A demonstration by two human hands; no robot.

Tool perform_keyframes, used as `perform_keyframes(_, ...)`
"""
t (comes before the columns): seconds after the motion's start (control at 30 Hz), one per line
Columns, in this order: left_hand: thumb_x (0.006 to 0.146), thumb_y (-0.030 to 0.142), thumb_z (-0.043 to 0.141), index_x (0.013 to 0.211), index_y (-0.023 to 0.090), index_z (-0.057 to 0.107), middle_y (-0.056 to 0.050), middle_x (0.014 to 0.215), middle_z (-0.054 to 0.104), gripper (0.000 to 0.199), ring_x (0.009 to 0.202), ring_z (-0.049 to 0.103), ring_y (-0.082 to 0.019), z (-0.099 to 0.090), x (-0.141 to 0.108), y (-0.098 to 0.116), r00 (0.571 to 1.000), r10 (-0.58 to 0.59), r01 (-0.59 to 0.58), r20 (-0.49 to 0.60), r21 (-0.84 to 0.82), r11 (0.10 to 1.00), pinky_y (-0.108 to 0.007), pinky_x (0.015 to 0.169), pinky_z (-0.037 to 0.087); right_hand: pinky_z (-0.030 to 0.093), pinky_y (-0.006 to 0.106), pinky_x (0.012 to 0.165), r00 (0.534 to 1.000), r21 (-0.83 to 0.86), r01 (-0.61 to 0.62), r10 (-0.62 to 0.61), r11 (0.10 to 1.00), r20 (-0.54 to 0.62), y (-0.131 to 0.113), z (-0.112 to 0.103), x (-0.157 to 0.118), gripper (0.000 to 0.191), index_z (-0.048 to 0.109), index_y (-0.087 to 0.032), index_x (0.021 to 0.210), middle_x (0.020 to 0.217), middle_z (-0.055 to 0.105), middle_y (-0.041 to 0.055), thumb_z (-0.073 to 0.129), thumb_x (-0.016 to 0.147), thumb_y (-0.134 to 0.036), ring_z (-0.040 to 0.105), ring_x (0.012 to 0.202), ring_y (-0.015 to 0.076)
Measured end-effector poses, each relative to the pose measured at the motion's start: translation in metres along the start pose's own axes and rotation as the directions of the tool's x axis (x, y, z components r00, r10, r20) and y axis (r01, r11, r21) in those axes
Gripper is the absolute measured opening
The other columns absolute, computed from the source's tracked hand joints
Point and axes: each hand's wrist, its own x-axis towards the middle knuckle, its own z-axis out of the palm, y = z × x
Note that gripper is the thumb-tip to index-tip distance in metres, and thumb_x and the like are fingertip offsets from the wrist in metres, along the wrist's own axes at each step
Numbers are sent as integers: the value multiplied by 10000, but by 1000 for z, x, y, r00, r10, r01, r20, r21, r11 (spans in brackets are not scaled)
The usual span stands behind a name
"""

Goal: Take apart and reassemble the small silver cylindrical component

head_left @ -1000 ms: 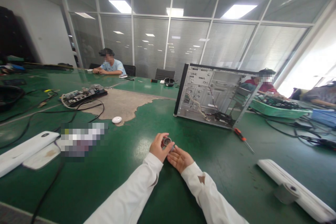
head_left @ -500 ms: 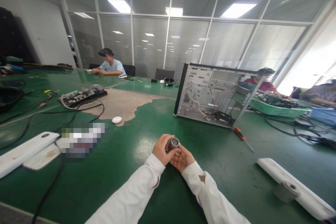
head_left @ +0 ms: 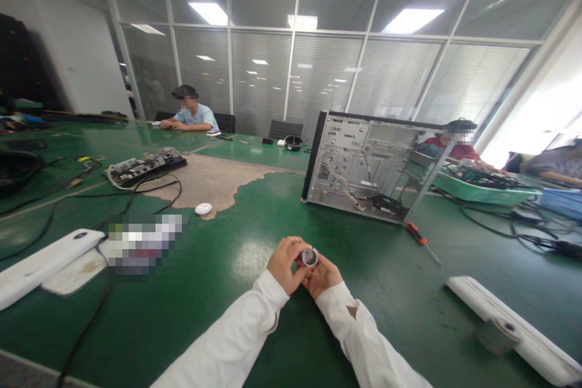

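Note:
A small metal cylinder (head_left: 310, 257) with a round open end sits between my two hands, low in the middle of the head view. Its open end faces up toward the camera. My left hand (head_left: 287, 262) has its fingers and thumb wrapped round the cylinder's left side. On the right side my right hand (head_left: 324, 274) also grips it, with fingers curled under and beside it. Both hands are just above the green tabletop (head_left: 218, 309). Parts of the fingers are hidden behind the cylinder.
Beyond my hands stands an open computer case (head_left: 368, 163), with an orange screwdriver (head_left: 422, 241) by its corner. White bars lie left (head_left: 50, 264) and right (head_left: 482, 306), a tape-like roll (head_left: 498, 334) at the right one. Cables, a green basket (head_left: 486, 188) and seated people are further off.
The cylinder has shifted slightly right and down and tipped, so its open end faces the camera more. Both hands moved slightly with it and still hold it.

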Motion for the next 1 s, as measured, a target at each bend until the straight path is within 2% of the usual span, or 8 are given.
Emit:
perform_keyframes(0.1,652,116,501,941,189,492,-66,973,489,297,925,464,-192,1,0,2,1000,5,-5,19,-15,1000,-362,831,385,454,224,516,997,26,71,-71,997,-6,-2,-3,1,133,576,-151,756,598,630,25,594,637,-209,582,533,129)
perform_keyframes(0.3,622,181,567,958,170,461,-91,1028,445,352,996,431,-213,-1,0,5,994,-59,67,87,-94,993,-371,857,375,456,237,532,961,-43,277,-278,960,4,-4,-12,8,389,547,-240,897,703,636,-15,681,538,-173,591,604,143)
perform_keyframes(0.53,695,201,511,851,177,496,-64,947,472,159,908,476,-176,2,-1,1,977,-193,203,86,-131,970,-292,710,437,457,252,543,902,-155,422,-431,893,-28,-4,-10,9,569,521,-259,1013,701,621,-21,722,487,-184,584,618,145)
perform_keyframes(0.63,679,185,520,786,175,488,-45,891,483,112,847,486,-160,4,-2,-3,973,-218,226,72,-121,967,-262,655,432,459,244,581,837,-275,527,-548,804,2,-3,-8,8,570,532,-238,1001,700,621,-17,733,469,-207,567,638,134)
perform_keyframes(0.77,593,150,581,769,178,459,-26,847,481,216,799,480,-157,8,-4,-9,964,-251,258,91,-81,963,-271,661,425,451,273,687,723,-486,631,-685,605,86,-3,-7,5,536,548,-199,980,785,617,6,724,473,-198,556,689,139)
perform_keyframes(0.83,570,155,599,775,182,441,-14,825,477,261,778,481,-153,10,-5,-10,957,-270,278,102,-70,958,-275,664,424,443,279,725,701,-528,639,-707,559,99,-2,-6,4,523,551,-201,975,851,609,17,716,479,-186,558,743,148)
perform_keyframes(1.0,548,219,630,795,189,413,5,802,477,330,723,496,-136,14,-9,-11,936,-333,344,112,-92,935,-268,636,426,450,278,716,672,-572,640,-735,513,93,0,-3,0,514,553,-205,977,915,595,31,708,488,-177,555,780,160)
